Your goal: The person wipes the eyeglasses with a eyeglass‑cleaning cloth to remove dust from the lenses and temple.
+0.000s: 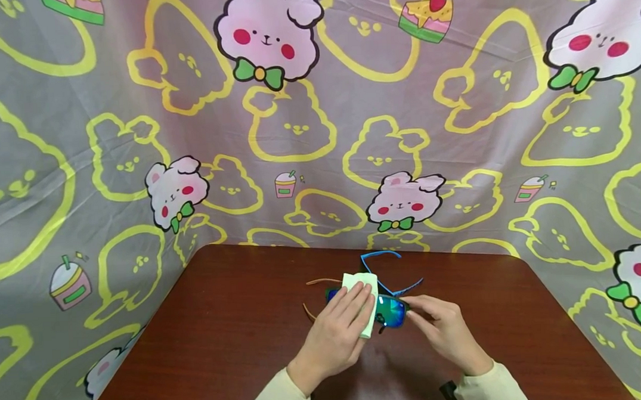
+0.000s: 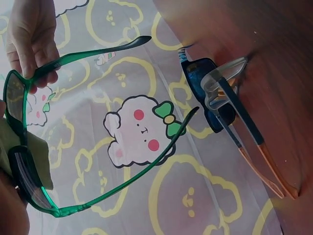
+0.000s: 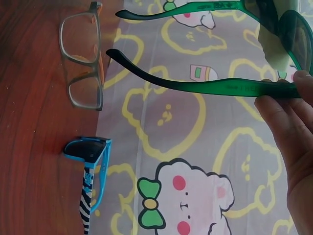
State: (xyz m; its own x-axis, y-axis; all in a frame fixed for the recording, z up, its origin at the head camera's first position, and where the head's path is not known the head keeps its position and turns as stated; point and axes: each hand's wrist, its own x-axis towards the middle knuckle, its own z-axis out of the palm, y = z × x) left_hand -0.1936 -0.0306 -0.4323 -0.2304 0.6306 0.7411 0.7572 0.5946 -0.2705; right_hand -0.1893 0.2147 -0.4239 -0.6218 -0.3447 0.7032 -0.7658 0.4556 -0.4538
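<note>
Green-framed sunglasses (image 1: 392, 310) with mirrored blue-green lenses are held up over the table between both hands. With thumb and fingers, my right hand (image 1: 446, 329) pinches them at the hinge end of one temple. A folded pale green cloth (image 1: 360, 277) is in my left hand (image 1: 334, 330), whose fingers press it over the other lens and the bridge. My left thumb is hidden in the head view. In the left wrist view, both green temples (image 2: 128, 183) stick out unfolded, and the cloth shows behind the bridge.
Clear-framed glasses (image 3: 99, 49) with orange temple tips lie on the brown table (image 1: 224, 323) beyond the hands. Beside them lie blue sunglasses (image 3: 88, 149) with a zebra-striped temple. A patterned curtain (image 1: 317, 134) surrounds the table's back and sides. A small black object (image 1: 448, 392) is by the right sleeve.
</note>
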